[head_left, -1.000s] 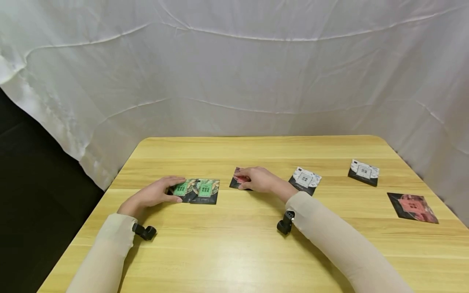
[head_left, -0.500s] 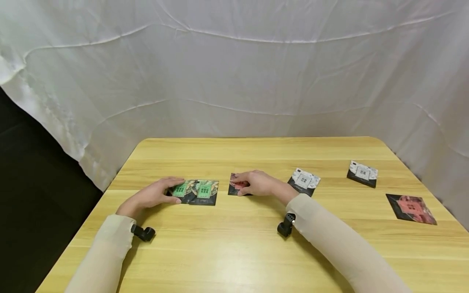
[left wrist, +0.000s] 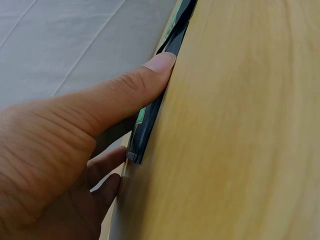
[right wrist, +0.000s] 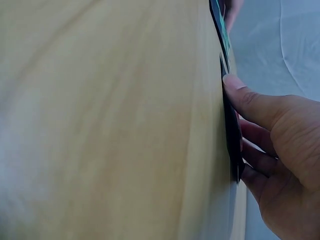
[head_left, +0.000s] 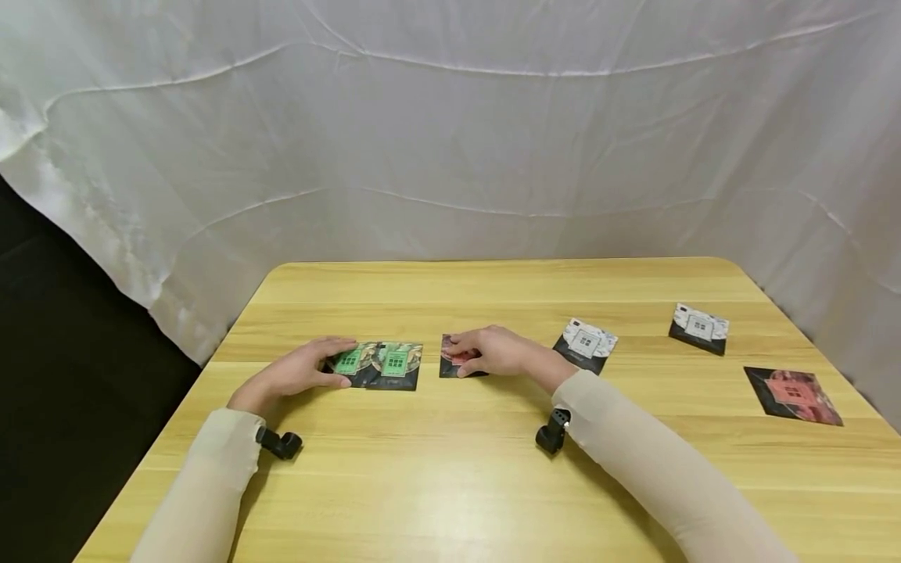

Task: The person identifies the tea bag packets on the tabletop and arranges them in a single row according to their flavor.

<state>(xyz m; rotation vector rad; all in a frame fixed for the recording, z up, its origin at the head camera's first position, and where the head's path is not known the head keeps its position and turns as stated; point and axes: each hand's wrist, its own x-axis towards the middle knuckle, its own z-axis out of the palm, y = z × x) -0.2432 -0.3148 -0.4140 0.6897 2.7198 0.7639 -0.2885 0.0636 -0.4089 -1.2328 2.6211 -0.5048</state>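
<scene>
Two flat sachets with green labels lie side by side at the left of the wooden table, the left one overlapping the right green sachet (head_left: pixel 394 366). My left hand (head_left: pixel 299 370) spans the left green sachet (head_left: pixel 349 361), thumb on its near edge and fingers toward its far side. To the right, a black sachet with a red label (head_left: pixel 454 366) lies apart from the green pair. My right hand (head_left: pixel 495 350) grips it from above, thumb at the near edge, covering its right part. In the right wrist view the red sachet (right wrist: pixel 231 130) shows edge-on between thumb and fingers.
Behind my right wrist lies a white-and-black sachet (head_left: pixel 586 344). Another white sachet (head_left: pixel 699 329) is farther back right, and a second red sachet (head_left: pixel 793 396) lies near the right edge of the table (head_left: pixel 422 485). A pale curtain (head_left: pixel 457 141) hangs behind.
My right hand has drawn the red sachet a little toward me and slightly left, and it now lies about level with the green pair. My left hand stays on the green sachet.
</scene>
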